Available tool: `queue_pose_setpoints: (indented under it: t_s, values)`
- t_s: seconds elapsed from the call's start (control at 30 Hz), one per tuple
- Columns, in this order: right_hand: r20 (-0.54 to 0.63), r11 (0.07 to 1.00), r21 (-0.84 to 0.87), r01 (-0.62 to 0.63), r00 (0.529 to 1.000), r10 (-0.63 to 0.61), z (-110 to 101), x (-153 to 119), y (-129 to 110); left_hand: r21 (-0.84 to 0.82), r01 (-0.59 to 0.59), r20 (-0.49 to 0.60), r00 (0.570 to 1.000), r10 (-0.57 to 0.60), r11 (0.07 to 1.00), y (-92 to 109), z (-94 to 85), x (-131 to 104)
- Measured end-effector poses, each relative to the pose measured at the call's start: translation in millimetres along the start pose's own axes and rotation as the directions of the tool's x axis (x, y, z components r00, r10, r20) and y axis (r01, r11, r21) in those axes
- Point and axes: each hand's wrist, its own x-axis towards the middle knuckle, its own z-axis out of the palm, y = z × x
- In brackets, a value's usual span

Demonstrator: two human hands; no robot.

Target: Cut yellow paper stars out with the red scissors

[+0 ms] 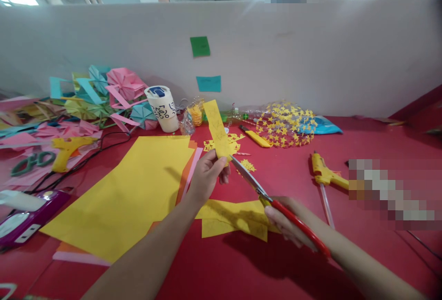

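Pinched in my left hand is a strip of yellow paper, held upright, with faint star outlines drawn on it. My right hand grips a pair of scissors with red handles. The blade tips reach the lower right edge of the strip, close to my left fingertips. Below the hands, more yellow paper strips lie on the red table. Just beyond the blades sits a small pile of cut yellow stars, with star-punched yellow scraps behind it.
Large yellow sheets lie at left over orange and pink ones. Behind stand a white tumbler and folded paper flowers. A yellow cutter, a star garland, glue guns and a purple power strip surround the work.
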Motion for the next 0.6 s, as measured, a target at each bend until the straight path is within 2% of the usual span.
queue_pose_setpoints:
  t_s: [0.17, 0.37, 0.6]
  values:
    - [-0.001, 1.0, -0.016, 0.01, 1.0, -0.01, -1.6, -2.6, -5.3, 0.007, 0.01, 0.014, 1.0, -0.01, 1.0, 1.5, -3.0, 1.2]
    - [-0.011, 0.998, -0.055, 0.037, 0.999, -0.037, -0.2, -0.9, -0.6, -0.044, 0.036, 0.059, 0.998, -0.033, 0.998, 2.6, -5.5, 1.7]
    - [0.051, 1.0, -0.001, 0.015, 0.999, -0.015, -2.5, -1.9, 0.5, -0.097, 0.075, 0.084, 0.994, -0.067, 0.992, 4.6, -7.6, 2.4]
